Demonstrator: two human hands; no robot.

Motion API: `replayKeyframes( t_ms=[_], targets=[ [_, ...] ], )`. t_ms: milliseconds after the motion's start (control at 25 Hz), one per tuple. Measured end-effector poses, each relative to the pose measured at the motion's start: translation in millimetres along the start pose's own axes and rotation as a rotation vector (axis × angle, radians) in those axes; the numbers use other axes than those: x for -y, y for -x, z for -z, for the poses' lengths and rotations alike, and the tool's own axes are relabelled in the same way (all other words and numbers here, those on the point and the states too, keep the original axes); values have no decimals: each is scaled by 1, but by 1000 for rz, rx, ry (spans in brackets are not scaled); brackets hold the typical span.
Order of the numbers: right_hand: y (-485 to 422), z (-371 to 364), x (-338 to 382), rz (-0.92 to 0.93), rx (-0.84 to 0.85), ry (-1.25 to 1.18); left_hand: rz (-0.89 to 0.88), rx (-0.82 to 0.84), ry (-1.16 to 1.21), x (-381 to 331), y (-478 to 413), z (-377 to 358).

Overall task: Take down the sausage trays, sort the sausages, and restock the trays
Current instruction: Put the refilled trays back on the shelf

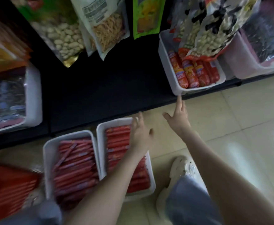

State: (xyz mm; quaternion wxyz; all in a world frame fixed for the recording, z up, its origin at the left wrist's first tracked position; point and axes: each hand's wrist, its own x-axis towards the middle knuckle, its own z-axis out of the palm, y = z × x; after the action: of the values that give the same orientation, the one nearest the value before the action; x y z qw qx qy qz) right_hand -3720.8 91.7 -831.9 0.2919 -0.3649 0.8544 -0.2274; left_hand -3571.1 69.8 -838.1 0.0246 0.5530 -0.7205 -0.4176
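Two white trays of thin red sausages lie side by side on the tiled floor: the left tray [49,153] and the right tray [101,132]. My left hand [140,133] hovers open over the far end of the right tray, holding nothing. A third white tray [168,70] sits on the dark shelf at the right, filled with thick red sausages [191,72]. My right hand [177,116] is open just below that tray's front corner, with one fingertip almost touching it.
Snack bags hang above the black shelf [100,88]. White bins of dark packets stand at the left [33,98] and far right [240,62]. A red stack of packages [9,189] lies at the lower left. My shoe [181,168] and knees are on the floor.
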Motion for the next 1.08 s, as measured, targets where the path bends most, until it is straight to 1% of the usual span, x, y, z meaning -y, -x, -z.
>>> replayKeyframes(
  t_ms=[80,160,240,320,400,440,520,600,720,800,880,920,1000,1040,1080],
  targets=[
    [39,-33,15,-119,118,-256,144,-75,-57,51,44,13],
    [77,-64,19,-294,229,-394,303,-97,-114,93,77,23],
    [107,-91,13,-416,311,-428,434,-90,-45,116,96,27],
    [126,-109,6,-463,340,-400,515,-76,114,126,104,27],
    [134,-118,0,-469,326,-343,578,-60,252,135,105,24],
    [135,-122,-5,-458,312,-274,604,-44,293,140,104,22],
    [132,-127,-14,-418,305,-127,641,-6,320,150,101,17],
    [127,-134,-24,-398,338,-75,655,13,273,153,99,9],
    [117,-142,-39,-383,365,81,597,-30,178,150,96,-3],
    [112,-142,-48,-326,328,134,480,-108,116,147,96,-10],
    [108,-138,-56,-283,301,150,390,-136,85,145,96,-18],
    [106,-137,-60,-255,286,137,414,-158,138,142,95,-20],
    [103,-137,-70,-199,286,64,518,-222,280,145,89,-24],
    [102,-137,-72,-210,284,-21,564,-225,349,149,85,-25],
    [102,-136,-73,-244,286,-125,598,-187,415,156,81,-27]
  ],
)
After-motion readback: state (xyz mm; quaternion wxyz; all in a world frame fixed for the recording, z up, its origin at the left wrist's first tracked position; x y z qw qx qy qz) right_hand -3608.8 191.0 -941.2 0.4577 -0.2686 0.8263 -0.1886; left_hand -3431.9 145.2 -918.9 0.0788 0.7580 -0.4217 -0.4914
